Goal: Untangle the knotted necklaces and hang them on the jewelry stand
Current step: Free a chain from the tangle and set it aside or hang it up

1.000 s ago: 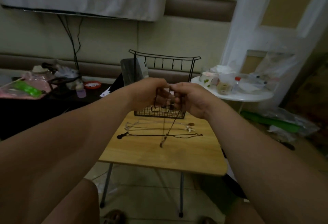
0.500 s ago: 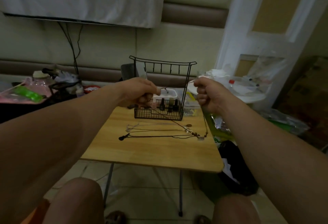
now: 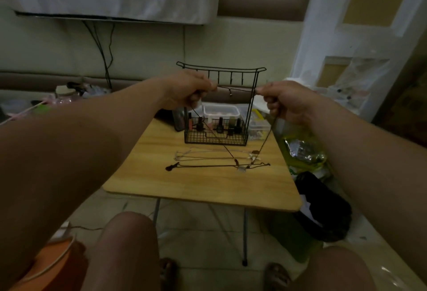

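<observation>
Left hand (image 3: 191, 90) and right hand (image 3: 282, 103) each pinch the dark cord necklace (image 3: 265, 141). The span is taut between the fingertips, below the jewelry stand (image 3: 221, 68) hooks, likely opened for hanging.

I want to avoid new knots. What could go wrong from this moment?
The pendant of the held necklace hangs low over the black cord lying on the table; lifting may snag that cord and drag it along. The left hand and right hand stretch the top strand near the stand, which might tip if caught.
</observation>
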`<action>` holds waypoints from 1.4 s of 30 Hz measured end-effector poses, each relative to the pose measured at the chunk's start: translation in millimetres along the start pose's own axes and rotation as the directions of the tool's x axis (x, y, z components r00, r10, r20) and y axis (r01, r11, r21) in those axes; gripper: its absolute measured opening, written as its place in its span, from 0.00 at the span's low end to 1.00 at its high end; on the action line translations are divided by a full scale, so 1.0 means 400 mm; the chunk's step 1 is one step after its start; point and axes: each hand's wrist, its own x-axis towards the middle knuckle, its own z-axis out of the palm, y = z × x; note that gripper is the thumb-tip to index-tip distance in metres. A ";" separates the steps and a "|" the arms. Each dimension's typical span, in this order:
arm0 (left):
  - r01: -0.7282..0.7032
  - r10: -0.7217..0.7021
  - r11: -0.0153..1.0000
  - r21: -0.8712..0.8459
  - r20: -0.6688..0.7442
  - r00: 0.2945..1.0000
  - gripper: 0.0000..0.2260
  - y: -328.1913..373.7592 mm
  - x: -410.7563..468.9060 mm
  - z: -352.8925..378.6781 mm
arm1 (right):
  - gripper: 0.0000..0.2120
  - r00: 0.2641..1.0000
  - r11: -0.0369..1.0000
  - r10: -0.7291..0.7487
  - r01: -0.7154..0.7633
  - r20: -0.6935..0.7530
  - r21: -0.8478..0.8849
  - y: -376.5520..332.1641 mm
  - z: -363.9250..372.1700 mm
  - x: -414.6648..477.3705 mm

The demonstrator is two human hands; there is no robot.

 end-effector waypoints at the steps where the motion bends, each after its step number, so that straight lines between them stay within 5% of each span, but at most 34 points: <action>1: 0.002 -0.002 1.000 0.022 -0.021 1.000 0.13 -0.005 0.000 -0.007 | 0.07 1.000 1.000 -0.005 0.005 -0.005 0.000 0.001 0.001 0.003; 4: -0.007 0.011 0.997 0.072 -0.051 0.999 0.17 -0.017 0.001 -0.019 | 0.07 1.000 1.000 -0.016 0.016 -0.019 -0.010 0.010 0.002 0.011; 11: -0.040 0.041 0.999 0.019 -0.089 0.995 0.06 -0.005 -0.001 -0.006 | 0.02 1.000 0.998 -0.016 0.016 0.007 -0.059 0.012 0.010 0.007; 16: 0.020 -0.013 0.985 -0.173 0.041 0.999 0.04 0.013 -0.011 -0.006 | 0.09 0.998 0.958 -0.050 0.038 -0.035 -0.283 0.006 0.036 0.004; 21: 0.071 0.010 0.901 -0.427 0.184 0.983 0.04 0.046 -0.018 0.039 | 0.06 0.957 0.881 -0.187 0.064 -0.220 -0.469 0.012 0.081 0.038; 24: 0.023 0.078 0.789 -0.614 0.137 0.987 0.06 0.077 -0.004 0.078 | 0.08 0.933 0.925 -0.183 0.057 -0.309 -0.375 -0.001 0.119 0.042; 27: -0.014 0.118 0.748 -0.663 0.112 0.987 0.08 0.098 0.009 0.100 | 0.13 0.987 0.997 -0.038 0.048 -0.154 0.059 -0.014 0.153 0.029; 29: -0.033 0.131 0.736 -0.676 0.095 0.987 0.08 0.103 0.017 0.103 | 0.15 0.994 0.980 -0.017 0.037 -0.106 0.194 -0.015 0.169 0.023; 33: -0.084 0.152 0.749 -0.657 0.047 0.987 0.10 0.099 0.023 0.101 | 0.13 0.925 0.984 -0.178 0.157 -0.335 -0.089 0.001 0.168 0.057; 37: -0.185 0.242 0.842 -0.506 0.048 0.969 0.09 0.090 0.029 0.090 | 0.13 0.989 0.990 -0.142 0.140 -0.052 -0.027 -0.019 0.173 0.062; 42: -0.255 0.266 0.891 -0.376 -0.024 0.964 0.26 0.074 0.075 0.068 | 0.10 0.975 0.977 -0.214 0.213 0.059 0.023 -0.086 0.167 0.079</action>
